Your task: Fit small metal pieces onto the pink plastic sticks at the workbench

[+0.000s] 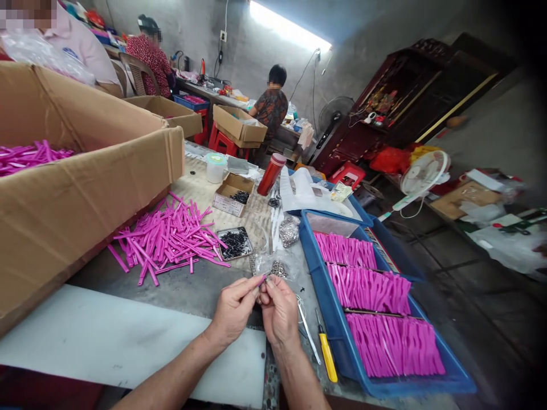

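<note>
My left hand (236,307) pinches a small magenta piece (262,280), only its end showing. Close beside it, my right hand (278,310) has its fingertips pressed together at a tiny dark part; its exact shape is too small to tell. Both hands meet above the table's front part. Just beyond them lie a plastic bag of small metal pieces (278,269) and a metal tray of black pieces (235,243). A pile of magenta strips (171,236) is spread to the left. On the right, a blue crate (314,285) holds rows of magenta strips (370,289).
A large cardboard box (85,199) fills the left side. A yellow screwdriver (327,356) and a white tool (310,333) lie right of my hands. Farther back stand a small box (226,204), a red cylinder (272,173) and a lidded tub (216,169). Several people sit behind.
</note>
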Motion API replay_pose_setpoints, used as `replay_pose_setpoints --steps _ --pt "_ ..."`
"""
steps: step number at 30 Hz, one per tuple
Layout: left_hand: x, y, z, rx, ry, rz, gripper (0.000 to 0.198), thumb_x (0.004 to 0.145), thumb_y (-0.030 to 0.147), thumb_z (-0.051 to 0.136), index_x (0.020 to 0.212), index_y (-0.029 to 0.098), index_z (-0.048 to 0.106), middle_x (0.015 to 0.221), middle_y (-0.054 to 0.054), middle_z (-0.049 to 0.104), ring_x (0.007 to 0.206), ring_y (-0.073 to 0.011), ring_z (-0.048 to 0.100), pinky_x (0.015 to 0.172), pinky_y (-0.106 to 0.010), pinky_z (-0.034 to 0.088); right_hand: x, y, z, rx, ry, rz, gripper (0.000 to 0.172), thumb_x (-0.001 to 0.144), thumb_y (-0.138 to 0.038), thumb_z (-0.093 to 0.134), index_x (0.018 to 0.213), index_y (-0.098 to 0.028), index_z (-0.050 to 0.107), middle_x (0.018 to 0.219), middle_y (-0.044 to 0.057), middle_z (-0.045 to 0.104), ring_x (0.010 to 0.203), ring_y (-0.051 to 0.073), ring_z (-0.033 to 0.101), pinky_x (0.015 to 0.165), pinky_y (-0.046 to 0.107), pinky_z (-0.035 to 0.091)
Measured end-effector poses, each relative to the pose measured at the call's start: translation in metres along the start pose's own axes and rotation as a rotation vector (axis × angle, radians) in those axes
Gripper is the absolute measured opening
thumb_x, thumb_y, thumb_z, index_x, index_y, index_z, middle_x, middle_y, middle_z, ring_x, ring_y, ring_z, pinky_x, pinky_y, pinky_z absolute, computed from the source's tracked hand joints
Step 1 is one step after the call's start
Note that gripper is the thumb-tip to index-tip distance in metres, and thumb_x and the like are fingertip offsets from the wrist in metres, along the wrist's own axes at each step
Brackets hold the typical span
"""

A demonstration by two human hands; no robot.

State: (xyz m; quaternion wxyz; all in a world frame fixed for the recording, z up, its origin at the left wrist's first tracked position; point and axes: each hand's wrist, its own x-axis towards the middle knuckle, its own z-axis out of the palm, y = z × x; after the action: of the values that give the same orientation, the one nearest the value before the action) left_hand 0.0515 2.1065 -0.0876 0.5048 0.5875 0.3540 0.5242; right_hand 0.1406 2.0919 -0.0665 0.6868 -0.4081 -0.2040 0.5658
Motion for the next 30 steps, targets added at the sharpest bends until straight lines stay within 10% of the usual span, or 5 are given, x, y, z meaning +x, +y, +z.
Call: replay_pose_setpoints --steps 30 --pt "0.0 0.004 0.0 0.042 0.002 0.027 0.027 0.077 0.016 0.046 0.099 0.018 0.063 0.07 -0.004 0.058 0.063 -0.0123 0.054 0.054 -0.021 0.046 0.006 0.014 -0.017 -0.404 -0.042 -0.249 0.025 0.078 -0.036 0.048 0.064 -0.016 0.049 0.052 -0.005 0.039 0.047 0.007 0.031 0.043 0.02 0.026"
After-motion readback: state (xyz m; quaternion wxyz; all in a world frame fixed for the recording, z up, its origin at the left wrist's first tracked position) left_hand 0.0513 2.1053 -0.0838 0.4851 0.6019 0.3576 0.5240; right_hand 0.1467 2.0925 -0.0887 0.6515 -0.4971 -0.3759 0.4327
